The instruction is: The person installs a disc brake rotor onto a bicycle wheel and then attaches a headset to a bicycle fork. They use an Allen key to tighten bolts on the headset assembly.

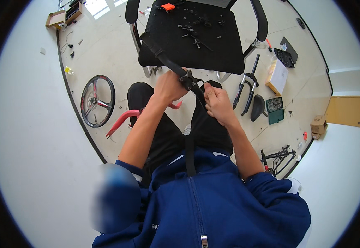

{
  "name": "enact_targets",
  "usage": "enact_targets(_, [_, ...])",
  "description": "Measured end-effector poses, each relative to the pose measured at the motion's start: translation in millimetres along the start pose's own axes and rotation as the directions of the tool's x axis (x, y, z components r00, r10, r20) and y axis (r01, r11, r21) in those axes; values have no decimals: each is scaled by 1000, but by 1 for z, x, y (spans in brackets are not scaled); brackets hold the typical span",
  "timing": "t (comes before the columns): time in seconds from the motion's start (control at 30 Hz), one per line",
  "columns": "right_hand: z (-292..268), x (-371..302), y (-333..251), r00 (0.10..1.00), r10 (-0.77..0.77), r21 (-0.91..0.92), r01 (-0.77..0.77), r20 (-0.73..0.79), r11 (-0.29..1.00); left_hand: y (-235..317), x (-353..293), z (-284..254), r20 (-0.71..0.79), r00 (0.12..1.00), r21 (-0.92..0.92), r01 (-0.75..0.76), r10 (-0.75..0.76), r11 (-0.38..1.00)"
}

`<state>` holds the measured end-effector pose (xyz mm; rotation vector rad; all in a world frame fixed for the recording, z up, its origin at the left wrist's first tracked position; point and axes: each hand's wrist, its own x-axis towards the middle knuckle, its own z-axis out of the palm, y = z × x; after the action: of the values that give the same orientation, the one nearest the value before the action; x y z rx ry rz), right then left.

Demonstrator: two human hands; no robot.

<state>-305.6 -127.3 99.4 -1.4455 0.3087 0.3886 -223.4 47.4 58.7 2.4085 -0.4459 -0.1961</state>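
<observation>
A black bicycle handlebar (pixel 168 62) slants above my lap, its far end over the front of the chair seat. My left hand (pixel 169 87) is closed round it beside a dark metal clamp fitting (pixel 187 79). My right hand (pixel 218 102) is closed in a pinch, just right of the fitting and near the bar's lower part. A thin dark piece runs from the fitting toward its fingertips; what the fingers hold is too small to make out. Under my left forearm a red curved bar (pixel 122 120) shows, partly hidden by the arm and leg.
Small bolts and dark parts (pixel 194 35) lie on the black chair (pixel 225 53) ahead. A spoked wheel (pixel 97 101) is on the floor at left. To the right are a suspension fork (pixel 247 84), a saddle (pixel 258 108), a green case (pixel 275 110), a white-topped box (pixel 277 77) and a bicycle frame (pixel 279 159).
</observation>
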Motion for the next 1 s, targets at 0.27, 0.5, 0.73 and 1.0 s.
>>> enact_targets(0.27, [7, -1, 3, 1000, -5, -32, 6, 13, 999, 5, -4, -5, -14, 1000, -44, -9, 8, 999])
enact_targets(0.5, [-20, 14, -4, 964, -40, -242, 106, 264, 964, -3, 0, -5, 8, 997, -103, -80, 82, 991])
enact_targets(0.73, [-47, 45, -26, 841, -53, -573, 412, 539, 708, -7, -1, 0, -61, 989, -145, -142, 135, 979])
enact_targets(1.0, [-49, 82, -86, 747, 13, -730, 645, 665, 227, -8, 6, 1, -41, 995, -176, -98, 92, 980])
